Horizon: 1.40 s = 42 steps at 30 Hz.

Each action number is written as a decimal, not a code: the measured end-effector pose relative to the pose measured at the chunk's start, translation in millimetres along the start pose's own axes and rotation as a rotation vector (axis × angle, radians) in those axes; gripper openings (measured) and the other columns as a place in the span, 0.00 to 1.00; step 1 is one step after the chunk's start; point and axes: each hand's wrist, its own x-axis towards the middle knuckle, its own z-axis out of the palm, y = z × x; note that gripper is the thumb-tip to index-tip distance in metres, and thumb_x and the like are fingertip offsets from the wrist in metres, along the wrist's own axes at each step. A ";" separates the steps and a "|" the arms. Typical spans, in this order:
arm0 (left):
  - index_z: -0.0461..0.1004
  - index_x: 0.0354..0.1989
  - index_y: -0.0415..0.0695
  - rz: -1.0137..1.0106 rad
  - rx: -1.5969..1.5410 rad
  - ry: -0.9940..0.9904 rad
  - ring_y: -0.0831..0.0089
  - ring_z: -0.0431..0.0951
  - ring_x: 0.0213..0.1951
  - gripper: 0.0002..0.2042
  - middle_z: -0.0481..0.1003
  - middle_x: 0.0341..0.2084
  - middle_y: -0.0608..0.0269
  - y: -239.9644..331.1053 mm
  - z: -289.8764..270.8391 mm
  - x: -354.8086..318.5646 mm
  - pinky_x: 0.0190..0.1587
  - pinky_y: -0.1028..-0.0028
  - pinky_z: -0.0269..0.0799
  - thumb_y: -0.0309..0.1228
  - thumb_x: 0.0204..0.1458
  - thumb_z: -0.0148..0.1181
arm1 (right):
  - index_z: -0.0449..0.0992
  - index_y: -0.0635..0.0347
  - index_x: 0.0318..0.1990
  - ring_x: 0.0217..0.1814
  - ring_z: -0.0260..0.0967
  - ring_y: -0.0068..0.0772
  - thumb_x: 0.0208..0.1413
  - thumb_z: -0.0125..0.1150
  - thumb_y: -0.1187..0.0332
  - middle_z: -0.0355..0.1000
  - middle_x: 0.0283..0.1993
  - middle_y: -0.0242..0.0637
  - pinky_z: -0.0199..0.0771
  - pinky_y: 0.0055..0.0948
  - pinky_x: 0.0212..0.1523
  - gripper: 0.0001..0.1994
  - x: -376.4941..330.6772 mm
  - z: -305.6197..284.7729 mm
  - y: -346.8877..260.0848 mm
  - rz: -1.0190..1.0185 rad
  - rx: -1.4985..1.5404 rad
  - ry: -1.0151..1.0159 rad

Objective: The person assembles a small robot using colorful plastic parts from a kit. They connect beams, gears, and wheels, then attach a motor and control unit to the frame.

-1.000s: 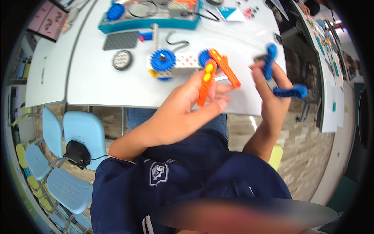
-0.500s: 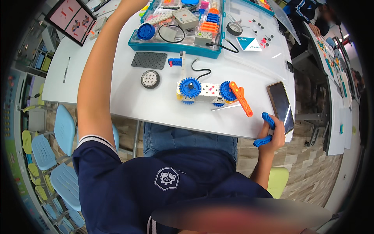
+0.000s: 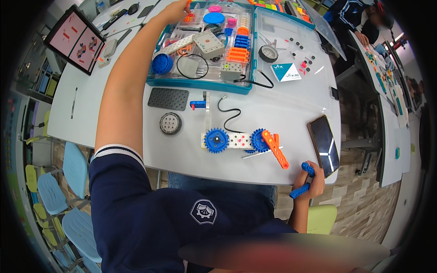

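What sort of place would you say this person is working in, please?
Most likely a classroom or robotics workshop: a white table holds a teal parts tray of plastic building pieces and a half-built gear assembly, light-blue chairs stand beside it, and more people sit at tables nearby.

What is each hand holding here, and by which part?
The right hand grips a blue beam around its middle. The left hand reaches into the parts tray; whether it holds anything cannot be told.

Pretty bright, even indoor light with glare on the glossy white table (image 3: 291, 113), heavy fisheye bending and a blurred smear along the bottom.
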 end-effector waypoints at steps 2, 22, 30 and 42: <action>0.69 0.45 0.43 -0.012 0.077 -0.002 0.53 0.79 0.47 0.13 0.81 0.42 0.54 4.7 4.3 1.2 0.50 0.58 0.73 0.27 0.54 0.63 | 0.80 0.65 0.34 0.20 0.67 0.34 0.52 0.70 0.78 0.73 0.23 0.38 0.64 0.29 0.22 0.04 -0.3 -0.3 -1.0 0.014 -0.001 0.011; 0.66 0.48 0.42 -0.007 0.348 0.112 0.46 0.78 0.41 0.20 0.78 0.33 0.48 5.4 25.1 16.1 0.42 0.52 0.73 0.26 0.47 0.66 | 0.80 0.65 0.35 0.20 0.67 0.36 0.51 0.69 0.79 0.72 0.23 0.39 0.64 0.30 0.23 0.05 0.7 -4.7 -4.3 0.059 -0.001 -0.054; 0.66 0.46 0.42 0.025 0.336 0.089 0.42 0.78 0.38 0.19 0.78 0.32 0.44 0.7 22.7 19.7 0.40 0.50 0.72 0.26 0.46 0.66 | 0.80 0.65 0.35 0.20 0.67 0.36 0.50 0.70 0.79 0.72 0.23 0.40 0.64 0.31 0.22 0.05 0.3 -4.1 -3.3 0.050 0.007 -0.040; 0.66 0.42 0.41 -0.162 0.154 0.103 0.42 0.79 0.39 0.17 0.78 0.32 0.43 16.0 23.8 17.4 0.40 0.52 0.72 0.24 0.44 0.64 | 0.80 0.67 0.34 0.19 0.67 0.36 0.49 0.69 0.80 0.72 0.23 0.41 0.63 0.30 0.21 0.05 1.8 -2.4 -1.2 0.015 0.030 -0.021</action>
